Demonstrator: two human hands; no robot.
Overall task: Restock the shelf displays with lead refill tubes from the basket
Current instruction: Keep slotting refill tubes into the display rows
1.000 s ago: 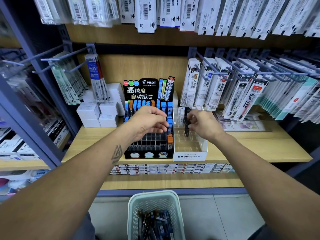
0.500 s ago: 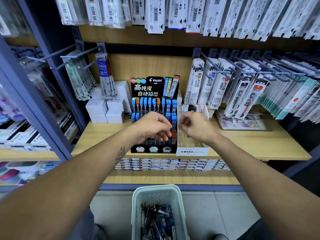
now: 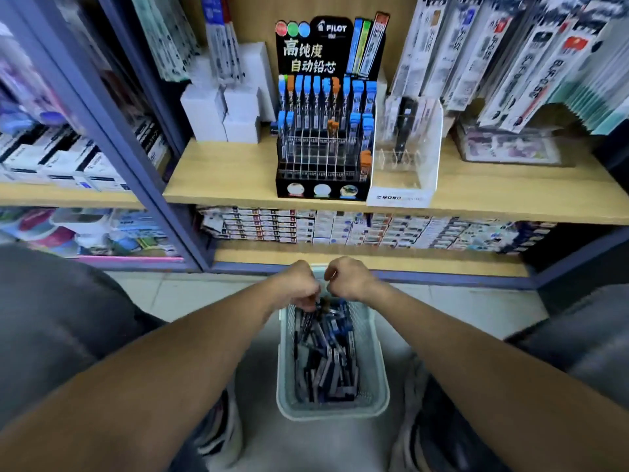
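The black lead-refill display (image 3: 326,131) reads "PILOT" and "高纯度 自动铅芯"; the clear acrylic stand (image 3: 405,155) beside it reads "MONO".

Basket (image 3: 374,379): pale mint-white, fine mesh-patterned walls. Lead refill tubes (image 3: 326,356) in basket: dark blue, black, white labels. Pilot display (image 3: 323,131): black, white lettering, red, green and blue dots on header; tubes in it clear with blue caps, few orange. Mono display (image 3: 406,165): clear, white base, black lettering. Shelf board (image 3: 218,175): light wood grain. Shelf frame (image 3: 112,131): grey-violet. Boxes (image 3: 221,110) left of Pilot display: plain white. Floor (image 3: 190,298): pale grey tile.
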